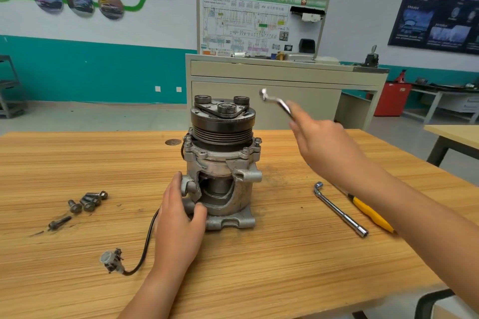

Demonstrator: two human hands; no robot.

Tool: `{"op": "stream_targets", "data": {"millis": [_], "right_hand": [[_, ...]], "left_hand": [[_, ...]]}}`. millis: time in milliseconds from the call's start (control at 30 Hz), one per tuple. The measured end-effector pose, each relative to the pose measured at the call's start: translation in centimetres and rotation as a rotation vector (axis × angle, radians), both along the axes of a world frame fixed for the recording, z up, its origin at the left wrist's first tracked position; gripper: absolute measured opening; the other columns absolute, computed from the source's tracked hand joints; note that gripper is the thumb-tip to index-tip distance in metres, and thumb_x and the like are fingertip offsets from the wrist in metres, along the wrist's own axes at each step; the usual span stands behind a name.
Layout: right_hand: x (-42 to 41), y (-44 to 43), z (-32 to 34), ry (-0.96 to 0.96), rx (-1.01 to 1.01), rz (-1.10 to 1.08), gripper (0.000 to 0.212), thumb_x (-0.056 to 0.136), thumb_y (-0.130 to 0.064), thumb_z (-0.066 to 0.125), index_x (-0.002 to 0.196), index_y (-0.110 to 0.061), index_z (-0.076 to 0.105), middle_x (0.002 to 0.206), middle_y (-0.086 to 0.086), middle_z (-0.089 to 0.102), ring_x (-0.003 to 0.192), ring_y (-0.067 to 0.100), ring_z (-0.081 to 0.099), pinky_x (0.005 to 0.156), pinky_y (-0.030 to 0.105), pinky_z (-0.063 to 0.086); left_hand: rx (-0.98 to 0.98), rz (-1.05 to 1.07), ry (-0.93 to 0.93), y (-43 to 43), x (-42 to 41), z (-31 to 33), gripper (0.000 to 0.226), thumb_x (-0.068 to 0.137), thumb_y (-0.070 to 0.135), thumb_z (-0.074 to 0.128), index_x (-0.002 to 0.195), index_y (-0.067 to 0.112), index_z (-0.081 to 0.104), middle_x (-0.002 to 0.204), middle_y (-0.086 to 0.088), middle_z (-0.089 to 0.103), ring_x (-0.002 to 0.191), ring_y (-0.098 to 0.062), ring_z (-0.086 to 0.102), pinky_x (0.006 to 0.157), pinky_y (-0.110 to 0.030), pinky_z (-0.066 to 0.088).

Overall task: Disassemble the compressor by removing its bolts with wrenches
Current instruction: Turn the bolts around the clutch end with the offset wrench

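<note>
The wooden bench (259, 267) carries the compressor (223, 163), standing upright at its middle with the pulley on top and bolts seated in its upper flange. The left hand (178, 217) clasps the lower housing, its grip set with fingers up the side lug and thumb on the front. The right hand (321, 142), blurred, is raised right of the pulley, its grip closed on a wrench (276, 102). An L-shaped socket wrench (339, 208) and a yellow-handled tool (370, 213) lie at right; the plug (111, 260) and loose bolts (86, 202) lie at left.
</note>
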State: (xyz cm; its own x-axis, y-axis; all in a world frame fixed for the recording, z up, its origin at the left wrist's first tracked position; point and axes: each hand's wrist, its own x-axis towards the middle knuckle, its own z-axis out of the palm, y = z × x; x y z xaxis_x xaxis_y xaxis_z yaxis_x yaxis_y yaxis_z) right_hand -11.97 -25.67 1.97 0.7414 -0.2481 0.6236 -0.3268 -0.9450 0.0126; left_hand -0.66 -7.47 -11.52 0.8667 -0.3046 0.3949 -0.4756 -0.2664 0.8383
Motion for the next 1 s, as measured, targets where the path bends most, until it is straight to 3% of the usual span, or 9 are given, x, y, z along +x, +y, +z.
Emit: {"op": "stream_targets", "data": {"millis": [133, 267, 400, 600, 700, 767, 867, 1000], "right_hand": [[-2.2, 2.7, -0.7, 0.27, -0.215, -0.203, 0.058, 0.095, -0.012, 0.039, 0.144, -0.026, 0.013, 0.058, -0.006, 0.034, 0.047, 0.011, 0.028, 0.04, 0.027, 0.017], [-1.4, 3.1, -0.1, 0.344, -0.212, -0.251, 0.073, 0.087, -0.001, 0.041, 0.146, -0.03, 0.009, 0.06, -0.005, 0.031, 0.052, 0.017, 0.032, 0.041, 0.027, 0.019], [-1.1, 3.6, 0.6, 0.394, -0.28, -0.261, 0.076, 0.081, 0.005, 0.042, 0.145, -0.025, 0.014, 0.057, -0.003, 0.033, 0.046, 0.014, 0.028, 0.039, 0.027, 0.019], [-0.9, 5.3, 0.6, 0.565, -0.403, -0.242, 0.07, 0.086, 0.008, 0.042, 0.144, 0.003, 0.004, 0.058, 0.006, 0.024, 0.046, 0.019, 0.025, 0.038, 0.028, 0.018], [-0.7, 5.2, 0.8, 0.62, -0.434, -0.233, 0.065, 0.087, 0.009, 0.041, 0.142, 0.008, 0.006, 0.059, 0.006, 0.024, 0.049, 0.021, 0.031, 0.038, 0.028, 0.019], [-0.7, 5.0, 1.5, 0.648, -0.476, -0.226, 0.057, 0.088, 0.007, 0.041, 0.139, 0.01, 0.017, 0.058, 0.007, 0.025, 0.049, 0.02, 0.031, 0.037, 0.027, 0.02], [-1.3, 4.8, 2.4, 0.669, -0.502, -0.245, 0.028, 0.089, 0.004, 0.041, 0.117, 0.0, 0.042, 0.058, 0.002, 0.026, 0.044, 0.015, 0.025, 0.037, 0.025, 0.019], [-1.9, 4.7, 2.1, 0.714, -0.487, -0.263, 0.019, 0.09, 0.005, 0.04, 0.102, -0.009, 0.043, 0.061, -0.001, 0.025, 0.045, 0.012, 0.023, 0.038, 0.025, 0.019]], "left_hand": [[0.002, 0.002, 0.011, 0.0, -0.1, 0.1, 0.07, 0.089, 0.013, 0.053, 0.149, 0.023, 0.019, 0.152, 0.007, 0.026, 0.138, -0.011, 0.026, 0.112, -0.039, 0.026], [-0.005, -0.009, 0.011, 0.1, -0.2, 0.2, 0.07, 0.089, 0.011, 0.053, 0.149, 0.023, 0.02, 0.152, 0.007, 0.027, 0.138, -0.011, 0.026, 0.111, -0.034, 0.024], [-0.008, -0.014, 0.009, 0.1, -0.2, 0.2, 0.07, 0.089, 0.011, 0.052, 0.149, 0.022, 0.019, 0.152, 0.008, 0.026, 0.138, -0.009, 0.025, 0.109, -0.029, 0.022], [0.04, -0.008, -0.008, 0.2, -0.3, 0.3, 0.071, 0.089, 0.011, 0.052, 0.15, 0.02, 0.017, 0.154, 0.006, 0.023, 0.14, -0.011, 0.022, 0.113, -0.036, 0.022], [0.056, -0.001, -0.013, 0.2, -0.3, 0.4, 0.071, 0.089, 0.011, 0.053, 0.15, 0.018, 0.017, 0.154, 0.004, 0.024, 0.14, -0.014, 0.023, 0.114, -0.04, 0.023], [0.056, 0.0, -0.012, 0.2, -0.3, 0.4, 0.071, 0.089, 0.011, 0.053, 0.15, 0.018, 0.016, 0.154, 0.003, 0.024, 0.141, -0.014, 0.022, 0.114, -0.039, 0.022], [0.049, -0.009, -0.014, 0.2, -0.2, 0.3, 0.071, 0.089, 0.01, 0.053, 0.149, 0.017, 0.017, 0.154, 0.002, 0.024, 0.141, -0.013, 0.021, 0.114, -0.037, 0.021], [0.057, -0.005, -0.022, 0.1, -0.2, 0.3, 0.071, 0.089, 0.01, 0.054, 0.149, 0.016, 0.017, 0.154, 0.002, 0.024, 0.142, -0.014, 0.021, 0.113, -0.035, 0.02]]}}
